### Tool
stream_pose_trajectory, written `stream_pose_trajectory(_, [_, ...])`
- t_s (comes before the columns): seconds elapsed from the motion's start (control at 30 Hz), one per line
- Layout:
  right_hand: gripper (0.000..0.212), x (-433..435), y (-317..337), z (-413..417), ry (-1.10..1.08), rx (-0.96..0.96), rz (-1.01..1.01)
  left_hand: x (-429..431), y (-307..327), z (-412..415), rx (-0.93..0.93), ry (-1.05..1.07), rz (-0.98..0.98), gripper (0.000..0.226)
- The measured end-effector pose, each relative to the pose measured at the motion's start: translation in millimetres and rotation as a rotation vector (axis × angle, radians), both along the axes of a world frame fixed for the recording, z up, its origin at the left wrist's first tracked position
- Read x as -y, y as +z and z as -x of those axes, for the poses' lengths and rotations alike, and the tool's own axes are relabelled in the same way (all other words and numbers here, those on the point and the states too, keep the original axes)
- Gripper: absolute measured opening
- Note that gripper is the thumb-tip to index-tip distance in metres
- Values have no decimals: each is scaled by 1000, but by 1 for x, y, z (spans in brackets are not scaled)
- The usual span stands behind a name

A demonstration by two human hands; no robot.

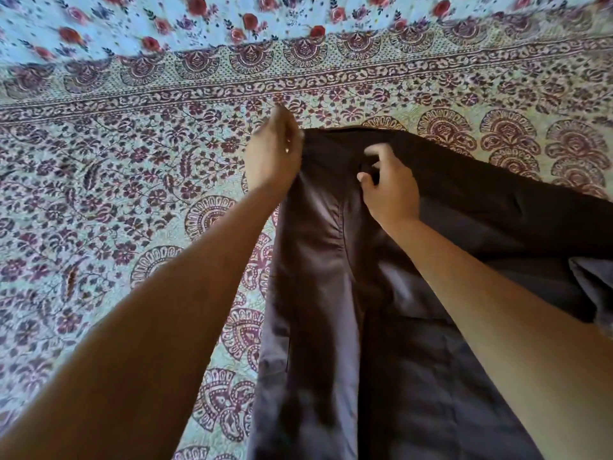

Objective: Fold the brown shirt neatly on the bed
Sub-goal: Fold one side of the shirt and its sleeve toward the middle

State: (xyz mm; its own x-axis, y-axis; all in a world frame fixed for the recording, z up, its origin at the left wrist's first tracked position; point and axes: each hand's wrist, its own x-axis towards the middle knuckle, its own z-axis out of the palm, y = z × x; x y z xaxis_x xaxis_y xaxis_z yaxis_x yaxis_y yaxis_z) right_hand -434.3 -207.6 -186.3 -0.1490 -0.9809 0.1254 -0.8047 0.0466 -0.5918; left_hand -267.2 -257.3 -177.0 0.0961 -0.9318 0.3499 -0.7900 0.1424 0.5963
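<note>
The brown shirt [331,293] lies spread on the bed, running from the near edge of the view up to the middle and out to the right. My left hand [273,154] pinches the shirt's far left corner. My right hand [388,180] sits a little to the right of it on the far part of the shirt, with curled fingers that grip a bunch of the cloth. A long fold runs down the shirt's left side toward me. Both forearms reach out over the bed and cover part of the shirt.
The bed [116,194] is covered by a patterned bedspread in maroon and pale green. A light blue cloth with red roses [199,21] lies across the far side. A grey piece of fabric [593,277] shows at the right edge.
</note>
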Motion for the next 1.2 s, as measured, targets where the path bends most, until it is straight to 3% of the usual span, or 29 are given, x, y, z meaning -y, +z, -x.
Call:
stream_pose_trajectory(0.03, [26, -1, -1, 0, 31, -46, 31, -10, -7, 1, -15, -124, 17, 21])
stream_pose_trajectory(0.1, [19, 0, -4, -1, 44, -111, 50, -25, -27, -1, 155, -292, -178, 39])
stream_pose_trajectory(0.2, [28, 2, -8, -6, 46, -151, -35, -23, -49, -12, 406, -251, -504, 53])
stream_pose_trajectory(0.33, [42, -21, -14, -17, 141, -317, -38, -8, -36, -17, 350, -116, -608, 51])
stream_pose_trajectory(0.4, [49, -44, -20, -21, 192, -418, 20, -9, -29, -15, 279, -69, -544, 49])
stream_pose_trajectory(0.47, [56, -66, -28, -19, 215, -452, 5, -20, -27, -8, 275, -170, -456, 49])
stream_pose_trajectory(0.57, [65, -96, -45, 3, 175, -476, -87, -29, -41, -2, 406, -337, -466, 52])
stream_pose_trajectory(0.83, [74, -146, -39, 67, -247, -506, -267, -9, -26, -3, 534, -183, -674, 53])
stream_pose_trajectory(0.9, [71, -150, -31, 58, -210, -514, -249, -30, -15, 9, 422, -112, -609, 54])
stream_pose_trajectory(0.97, [67, -153, -27, 41, -26, -505, -200, -72, -7, 21, 325, -101, -534, 53])
stream_pose_trajectory(1.07, [63, -163, -38, 26, 273, -530, -179, -147, -17, 22, 348, -164, -467, 53])
stream_pose_trajectory(1.2, [71, -179, -43, 45, 139, -540, -287, -174, -47, -4, 533, -280, -426, 59])
